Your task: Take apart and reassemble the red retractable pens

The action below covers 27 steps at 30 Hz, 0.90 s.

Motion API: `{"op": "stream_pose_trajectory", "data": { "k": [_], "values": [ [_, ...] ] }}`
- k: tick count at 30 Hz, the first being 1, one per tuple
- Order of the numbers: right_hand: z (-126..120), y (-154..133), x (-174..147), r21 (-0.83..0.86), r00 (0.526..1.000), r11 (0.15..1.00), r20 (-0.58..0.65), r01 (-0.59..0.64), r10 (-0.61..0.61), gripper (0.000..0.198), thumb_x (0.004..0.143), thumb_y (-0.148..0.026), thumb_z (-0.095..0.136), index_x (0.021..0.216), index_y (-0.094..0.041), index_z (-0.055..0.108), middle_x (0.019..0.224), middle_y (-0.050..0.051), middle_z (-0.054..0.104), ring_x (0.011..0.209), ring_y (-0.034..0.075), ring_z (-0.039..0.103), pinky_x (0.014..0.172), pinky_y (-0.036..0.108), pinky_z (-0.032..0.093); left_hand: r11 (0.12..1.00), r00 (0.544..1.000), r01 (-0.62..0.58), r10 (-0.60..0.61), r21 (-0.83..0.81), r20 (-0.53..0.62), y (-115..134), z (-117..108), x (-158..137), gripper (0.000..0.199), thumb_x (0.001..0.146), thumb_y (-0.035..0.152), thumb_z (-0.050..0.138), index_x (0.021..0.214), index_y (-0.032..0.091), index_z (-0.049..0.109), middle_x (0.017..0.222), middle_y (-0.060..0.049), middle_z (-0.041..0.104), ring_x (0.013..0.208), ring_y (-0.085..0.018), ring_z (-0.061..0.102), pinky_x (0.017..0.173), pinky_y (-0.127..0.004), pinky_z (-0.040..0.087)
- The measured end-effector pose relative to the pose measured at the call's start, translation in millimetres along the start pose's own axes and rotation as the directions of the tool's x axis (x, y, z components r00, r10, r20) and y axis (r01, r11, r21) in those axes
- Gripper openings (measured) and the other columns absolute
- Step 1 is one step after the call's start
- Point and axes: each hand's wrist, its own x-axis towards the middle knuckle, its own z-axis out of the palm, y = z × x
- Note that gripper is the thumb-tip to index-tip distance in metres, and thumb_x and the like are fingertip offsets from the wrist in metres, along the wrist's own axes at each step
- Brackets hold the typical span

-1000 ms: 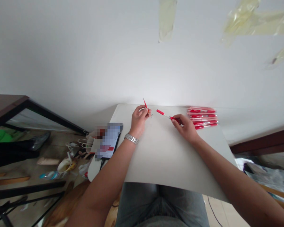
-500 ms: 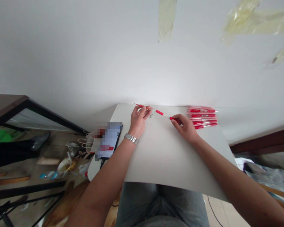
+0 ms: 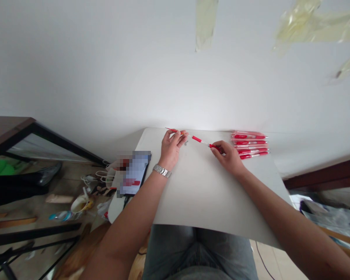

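Note:
Between my hands stretches a red pen (image 3: 196, 139) with a clear barrel and a red grip, tilted slightly down to the right. My right hand (image 3: 228, 156) pinches its red end. My left hand (image 3: 170, 147) has its fingers closed on a thin red piece (image 3: 170, 129) that looks like a pen refill, its pointed end sticking out to the left. The fingers hide whether this piece meets the pen. Just below the left fingertips, a small grey bit (image 3: 186, 143) lies on the white table (image 3: 204, 186). A steel watch (image 3: 162, 170) circles my left wrist.
Several red pens (image 3: 251, 142) lie in a stacked row at the table's back right, close to my right hand. A phone (image 3: 137, 175), partly blurred, rests on the left edge with a cable. The wall (image 3: 175, 77) rises directly behind the table. A cup (image 3: 79, 204) stands at lower left.

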Motion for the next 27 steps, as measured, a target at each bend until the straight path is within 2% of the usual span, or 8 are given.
{"op": "stream_pose_trajectory", "data": {
  "k": [27],
  "values": [
    [-0.4,0.3,0.1,-0.002,0.999,0.999,-0.015,0.036,-0.036,0.033,0.098,-0.055,0.061,0.100,-0.022,0.068,0.087,0.005,0.071,0.070,0.018,0.061,0.064,0.033,0.050,1.000,1.000,-0.006,0.006,0.021,-0.016,2.5,2.2,-0.8,0.037,0.084,0.042,0.084,0.100,0.022,0.057,0.105,-0.006,0.078,0.100,-0.019,0.077,0.096,-0.035,0.058]
  ]
}}
